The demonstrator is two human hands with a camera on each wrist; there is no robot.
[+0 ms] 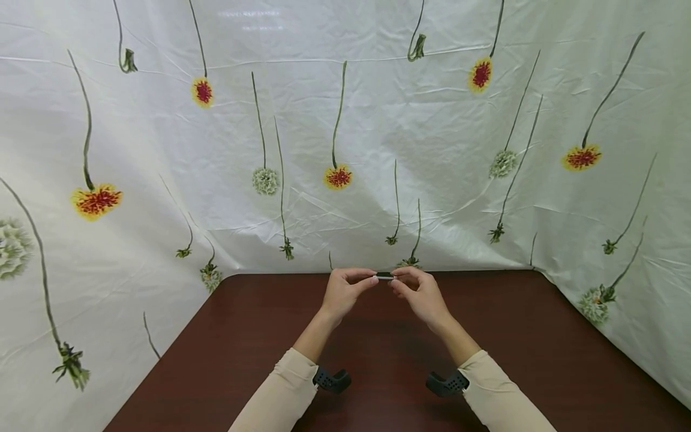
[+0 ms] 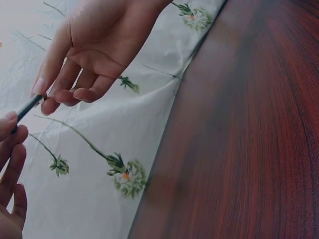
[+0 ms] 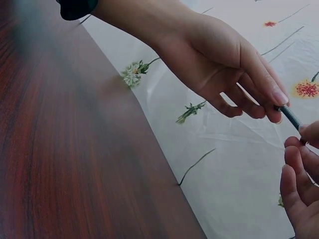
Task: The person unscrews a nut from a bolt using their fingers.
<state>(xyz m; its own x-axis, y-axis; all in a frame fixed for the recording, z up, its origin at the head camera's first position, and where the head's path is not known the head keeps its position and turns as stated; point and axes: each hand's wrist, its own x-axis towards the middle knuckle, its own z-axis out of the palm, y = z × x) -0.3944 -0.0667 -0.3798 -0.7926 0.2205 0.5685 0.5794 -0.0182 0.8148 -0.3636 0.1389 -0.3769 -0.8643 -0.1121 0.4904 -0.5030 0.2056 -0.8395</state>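
Observation:
A short, slim threaded metal rod is held level between both hands, above the far part of the table. My left hand pinches one end of it between thumb and fingertips. At the opposite end, my right hand pinches it the same way. Fine ridges show along the grey rod in the right wrist view, and its ends are covered by fingertips. In the left wrist view the bare middle of the rod shows between the two thumbs.
Below the hands lies a dark reddish-brown tabletop. A white cloth printed with flowers hangs behind the table and down both sides. Each sleeved wrist wears a dark band, seen at the left and right.

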